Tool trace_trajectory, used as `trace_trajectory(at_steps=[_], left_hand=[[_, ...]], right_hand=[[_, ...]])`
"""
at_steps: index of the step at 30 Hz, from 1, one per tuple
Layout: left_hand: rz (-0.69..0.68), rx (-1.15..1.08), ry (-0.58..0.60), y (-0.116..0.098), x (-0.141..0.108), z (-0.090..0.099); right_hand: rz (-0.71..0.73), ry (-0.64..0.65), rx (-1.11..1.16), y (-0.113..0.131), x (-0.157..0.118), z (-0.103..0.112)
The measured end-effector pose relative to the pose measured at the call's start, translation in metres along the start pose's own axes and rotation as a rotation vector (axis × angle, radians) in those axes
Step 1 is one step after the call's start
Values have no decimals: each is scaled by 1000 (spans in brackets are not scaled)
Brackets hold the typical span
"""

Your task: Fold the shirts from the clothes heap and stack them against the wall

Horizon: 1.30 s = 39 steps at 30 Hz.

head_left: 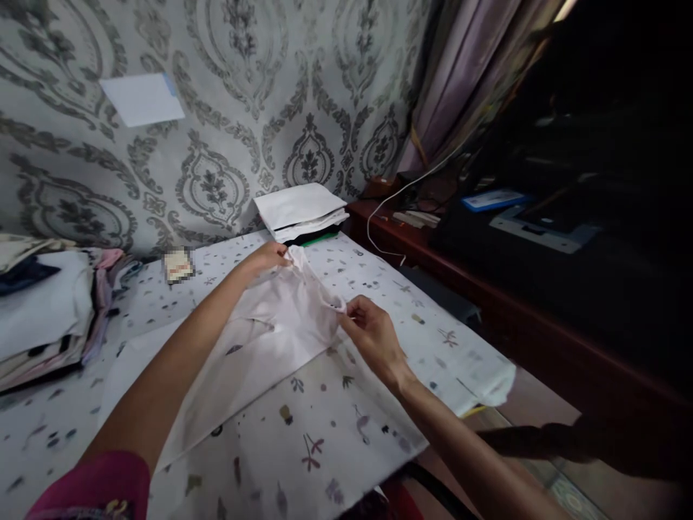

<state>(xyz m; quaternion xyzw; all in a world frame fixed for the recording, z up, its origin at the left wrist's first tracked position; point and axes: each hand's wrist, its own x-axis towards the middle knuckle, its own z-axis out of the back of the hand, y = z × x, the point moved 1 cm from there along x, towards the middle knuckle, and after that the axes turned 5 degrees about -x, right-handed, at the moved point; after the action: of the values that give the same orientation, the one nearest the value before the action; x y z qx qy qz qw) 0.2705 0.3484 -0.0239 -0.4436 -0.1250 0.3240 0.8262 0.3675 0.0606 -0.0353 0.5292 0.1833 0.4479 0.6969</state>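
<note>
A thin white garment (281, 310) lies across the patterned bed sheet, its far end lifted and bunched between my hands. My left hand (269, 258) pinches the garment's far upper edge, the fingers closed on the cloth. On the right, my right hand (371, 328) grips another part of that edge between thumb and fingers. The cloth between the two hands is wrinkled and slightly raised, while the rest spreads flat toward the lower left. Which part of the garment the edge belongs to is hard to tell; it resembles a collar or neckline.
A stack of folded clothes (43, 310) sits at the left. Folded white cloths (303, 209) are piled against the patterned wall. A small blurred packet (178, 265) lies near the wall. On the right stands a dark red wooden desk (390, 230) with a white cable (373, 209).
</note>
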Motion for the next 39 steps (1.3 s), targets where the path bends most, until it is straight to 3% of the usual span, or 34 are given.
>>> trace_trajectory(at_steps=[3, 5, 9, 12, 15, 20, 23, 27, 30, 36, 39], left_hand=[[5, -97, -62, 9, -46, 35], [33, -218, -102, 26, -83, 54], [216, -465, -110, 75, -150, 70], [326, -554, -82, 103, -179, 68], [329, -635, -69, 111, -188, 67], [336, -780, -6, 103, -191, 72], [331, -772, -46, 101, -197, 73], [314, -589, -196, 103, -205, 68], [324, -490, -257, 104, -206, 65], [360, -224, -356, 99, -212, 66], [214, 102, -480, 82, -233, 60]], right_hand=[[162, 138, -38, 39, -22, -29], [315, 259, -96, 53, -40, -54], [614, 457, -306, 47, -71, -104], [716, 518, -466, 35, -84, -125], [718, 521, -523, 31, -87, -131], [702, 492, -535, 34, -86, -132], [685, 473, -494, 34, -85, -134], [619, 377, -395, 36, -82, -140], [655, 340, -416, 37, -83, -148], [824, 495, -486, 36, -89, -151], [854, 553, -342, 37, -90, -137]])
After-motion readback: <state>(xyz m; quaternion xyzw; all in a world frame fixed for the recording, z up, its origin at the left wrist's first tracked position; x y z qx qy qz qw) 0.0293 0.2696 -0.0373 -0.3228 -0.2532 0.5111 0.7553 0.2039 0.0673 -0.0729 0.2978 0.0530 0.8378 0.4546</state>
